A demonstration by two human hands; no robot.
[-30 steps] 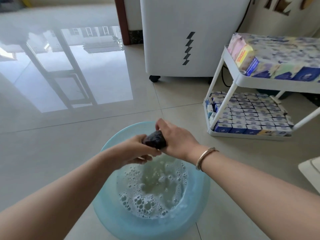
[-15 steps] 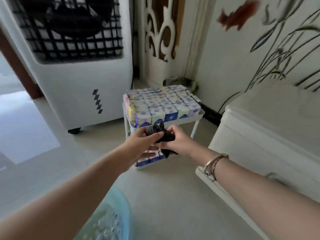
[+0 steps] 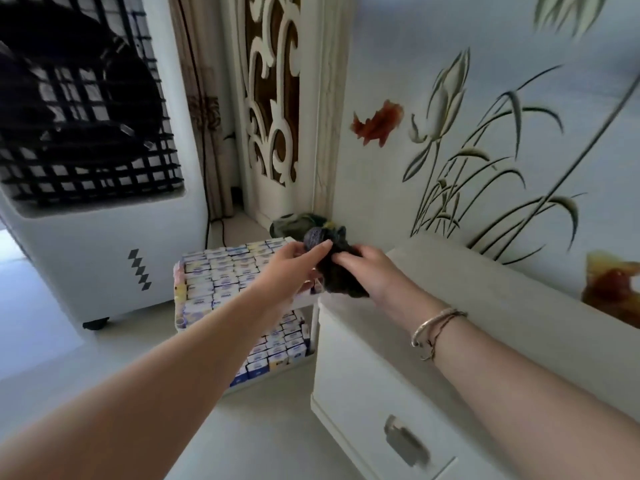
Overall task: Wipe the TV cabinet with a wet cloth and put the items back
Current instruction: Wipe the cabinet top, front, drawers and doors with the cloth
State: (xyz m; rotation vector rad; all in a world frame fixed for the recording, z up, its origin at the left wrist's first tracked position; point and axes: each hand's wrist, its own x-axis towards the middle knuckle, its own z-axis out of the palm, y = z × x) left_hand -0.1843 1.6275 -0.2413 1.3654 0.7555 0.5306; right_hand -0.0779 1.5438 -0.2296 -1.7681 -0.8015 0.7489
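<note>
Head view, looking forward and down. Dark cloth (image 3: 337, 271) bunched between both hands, held just above the near left corner of the white TV cabinet (image 3: 491, 306). Left hand (image 3: 294, 268) reaching in from the left, fingers laid along the cloth's upper part, grip closed on it with thumb below, though blur makes the exact pinch hard to read. Right hand (image 3: 372, 271) curled round the cloth's right side, grip tight on the fabric; bracelets (image 3: 434, 329) on that wrist.

Cabinet top pale and bare where seen, running back to the right along the wall. One drawer front below with a metal handle (image 3: 405, 445), blurred.

Just left of the cabinet, a white two-tier cart (image 3: 313, 318), both tiers packed with rows of small blue-and-white boxes (image 3: 218, 275). Further left, a tall white air cooler (image 3: 97, 168) with a black grille, standing on a glossy pale tiled floor (image 3: 34, 306). Behind the cart, a carved white screen panel (image 3: 273, 98) and a crumpled greenish object (image 3: 294, 223) in the corner. Wall (image 3: 519, 46) on the right painted with lotus stems and red fish.
</note>
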